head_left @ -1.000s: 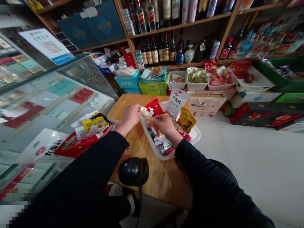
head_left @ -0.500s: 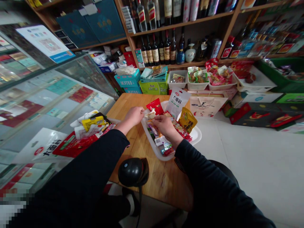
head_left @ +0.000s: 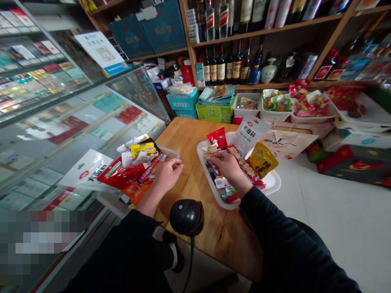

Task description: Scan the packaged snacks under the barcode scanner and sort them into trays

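The left hand (head_left: 167, 174) lies loosely curled, gripping nothing, at the table's (head_left: 189, 138) left edge, while the right hand (head_left: 227, 165) pinches snack packets (head_left: 220, 176) in the white tray (head_left: 271, 184).

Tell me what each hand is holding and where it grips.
Left hand rests at the left tray's packets; right hand lies on the right tray's packets. A grip cannot be told.

Small retail shop: wooden shelves (head_left: 244, 30) of liquor bottles (head_left: 227, 67) across the top of the frame, glass display counter (head_left: 61, 118) at left, barcode scanner (head_left: 187, 216) at lower centre, trays of packaged snacks (head_left: 241, 162).
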The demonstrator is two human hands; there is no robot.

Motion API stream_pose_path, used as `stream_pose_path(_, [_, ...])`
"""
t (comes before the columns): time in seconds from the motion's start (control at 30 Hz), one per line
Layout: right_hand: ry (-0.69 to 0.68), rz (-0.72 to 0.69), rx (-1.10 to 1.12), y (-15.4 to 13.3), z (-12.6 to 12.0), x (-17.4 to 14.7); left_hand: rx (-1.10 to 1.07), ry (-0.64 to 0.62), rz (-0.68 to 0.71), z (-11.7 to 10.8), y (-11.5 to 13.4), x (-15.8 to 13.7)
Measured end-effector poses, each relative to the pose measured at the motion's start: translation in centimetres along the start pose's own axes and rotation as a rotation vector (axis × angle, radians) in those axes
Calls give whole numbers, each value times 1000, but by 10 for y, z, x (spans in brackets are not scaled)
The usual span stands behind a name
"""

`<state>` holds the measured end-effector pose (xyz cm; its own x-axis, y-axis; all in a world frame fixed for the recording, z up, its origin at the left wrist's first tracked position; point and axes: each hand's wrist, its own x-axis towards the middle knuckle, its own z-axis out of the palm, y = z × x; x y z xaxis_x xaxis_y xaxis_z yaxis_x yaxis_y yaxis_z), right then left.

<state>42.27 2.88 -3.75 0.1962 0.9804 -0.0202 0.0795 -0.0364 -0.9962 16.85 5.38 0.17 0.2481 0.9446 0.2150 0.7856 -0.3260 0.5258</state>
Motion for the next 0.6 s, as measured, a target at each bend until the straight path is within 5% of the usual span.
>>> stream_pose_path(0.27, [-16, -77, -71, -4, 13, -7, 452, 349, -130, -70, -64, -10])
stream_pose_path(0.47, [-38, -58, 9, -6, 18, -10, 688, 214, -206, -91, -110, 5])
stream_pose_path(0.6, [-34, -92, -20, -6, 16, -10, 698, 196, -188, -91, -117, 3])
